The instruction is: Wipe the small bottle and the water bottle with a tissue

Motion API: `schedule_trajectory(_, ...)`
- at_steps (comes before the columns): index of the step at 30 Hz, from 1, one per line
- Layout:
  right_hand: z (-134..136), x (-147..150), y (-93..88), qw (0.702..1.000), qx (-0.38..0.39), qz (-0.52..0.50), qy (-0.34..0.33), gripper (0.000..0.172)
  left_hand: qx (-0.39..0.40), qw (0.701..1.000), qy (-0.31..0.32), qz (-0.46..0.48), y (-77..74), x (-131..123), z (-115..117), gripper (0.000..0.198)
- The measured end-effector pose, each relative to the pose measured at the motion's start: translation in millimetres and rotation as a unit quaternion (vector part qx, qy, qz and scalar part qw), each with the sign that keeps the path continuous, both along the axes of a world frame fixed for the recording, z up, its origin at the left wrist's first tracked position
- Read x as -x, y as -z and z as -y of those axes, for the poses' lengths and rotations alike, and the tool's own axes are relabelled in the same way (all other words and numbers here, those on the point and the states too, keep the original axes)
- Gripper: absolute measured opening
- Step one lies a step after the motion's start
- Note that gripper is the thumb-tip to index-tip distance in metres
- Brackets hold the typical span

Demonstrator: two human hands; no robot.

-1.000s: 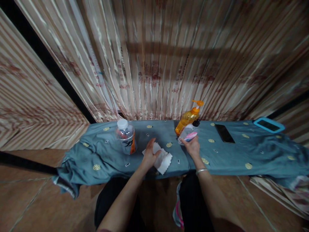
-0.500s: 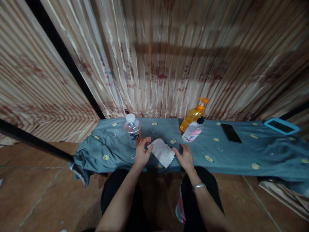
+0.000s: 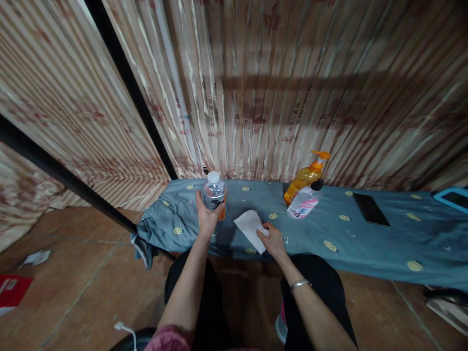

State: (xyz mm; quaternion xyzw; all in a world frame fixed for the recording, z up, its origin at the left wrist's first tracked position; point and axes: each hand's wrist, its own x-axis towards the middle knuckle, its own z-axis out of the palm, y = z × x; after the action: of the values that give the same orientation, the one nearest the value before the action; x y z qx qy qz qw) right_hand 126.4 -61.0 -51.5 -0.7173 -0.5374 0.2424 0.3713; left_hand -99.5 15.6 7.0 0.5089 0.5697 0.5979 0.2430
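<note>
My left hand (image 3: pixel 207 218) is wrapped around the near side of a clear plastic bottle (image 3: pixel 215 190) with a white cap and an orange and dark label. The bottle stands upright on the cloth-covered surface. With bent fingers, my right hand (image 3: pixel 273 240) grips the right edge of a small white cloth (image 3: pixel 249 225), which lies mostly flat between the two hands. To the right stand a white-and-pink bottle (image 3: pixel 303 202) with a black cap and, behind it, an amber pump bottle (image 3: pixel 302 183) with an orange top.
A blue-green patterned sheet (image 3: pixel 329 229) covers the narrow surface. A dark phone (image 3: pixel 371 209) lies on the right, and a blue-framed object (image 3: pixel 453 199) sits at the far right. Black poles (image 3: pixel 135 92) and a striped curtain (image 3: pixel 256 97) stand behind.
My left hand has gone from the cloth to the bottle and taken hold of it. My right hand has closed on the cloth's right edge. The view has shifted left.
</note>
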Motion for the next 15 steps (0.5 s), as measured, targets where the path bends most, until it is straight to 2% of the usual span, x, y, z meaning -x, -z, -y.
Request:
schedule_trajectory(2,-1.5,0.0,-0.8,1.000,-0.001,-0.026,0.011,0.017,0.020,0.999,0.023,0.022,6.6,-9.4,-11.9,0.102)
schedule_trajectory(6,-6.7,-1.9,-1.9,0.996,-0.007,-0.087,0.030,0.022,0.067,0.997,0.012,0.026,15.0,-21.3,-23.3,0.080)
schedule_trajectory(9,-11.5,-3.8,-5.8,0.991,-0.017,-0.128,0.044,0.031,0.078,0.994,0.066,0.038,17.3,-29.7,-20.4,0.072)
schedule_trajectory(12,-17.2,-3.6,-19.0,0.975,-0.045,-0.210,0.049,0.045,0.071,0.986,0.139,0.049,17.8,-40.9,-12.2,0.070)
schedule_trajectory(15,-24.9,1.4,-44.8,0.950,-0.087,-0.300,0.018,0.050,0.063,0.982,0.176,0.041,16.9,-49.6,-4.6,0.065)
